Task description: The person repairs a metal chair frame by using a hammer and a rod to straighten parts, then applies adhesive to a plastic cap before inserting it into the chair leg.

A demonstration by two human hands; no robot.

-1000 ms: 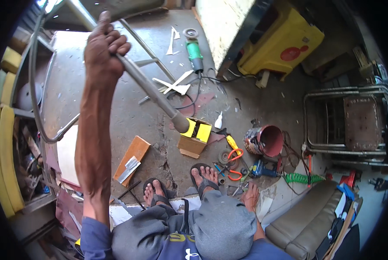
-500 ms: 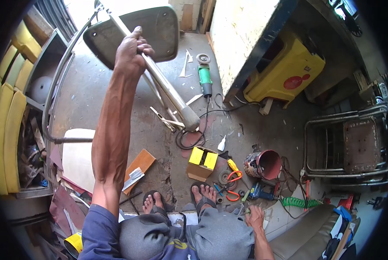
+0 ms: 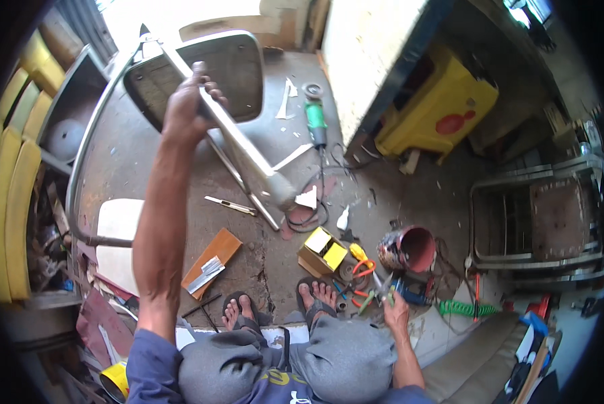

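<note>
My left hand (image 3: 188,108) is raised and gripped around a metal tube leg of an upturned chair frame (image 3: 244,155), whose grey seat underside (image 3: 234,71) faces me. The tube ends in an open mouth near a white scrap on the floor. My right hand (image 3: 395,308) is low by my right knee, reaching into a pile of hand tools (image 3: 366,283) with orange, yellow and blue handles; it seems closed on a small plier-like tool, though this is hard to tell. My feet in sandals rest on the concrete.
A yellow open box (image 3: 323,250), a rusty red bucket (image 3: 409,248), a green angle grinder (image 3: 315,121) with black cord, a wooden board (image 3: 211,262), a coiled green hose (image 3: 460,308), a yellow plastic stool (image 3: 443,108), another metal chair frame (image 3: 537,222) right, yellow cushions (image 3: 12,195) left.
My left hand has swung the chair frame down and toward me, bringing the seat underside into fuller view. My right hand stays by the tools near my right foot.
</note>
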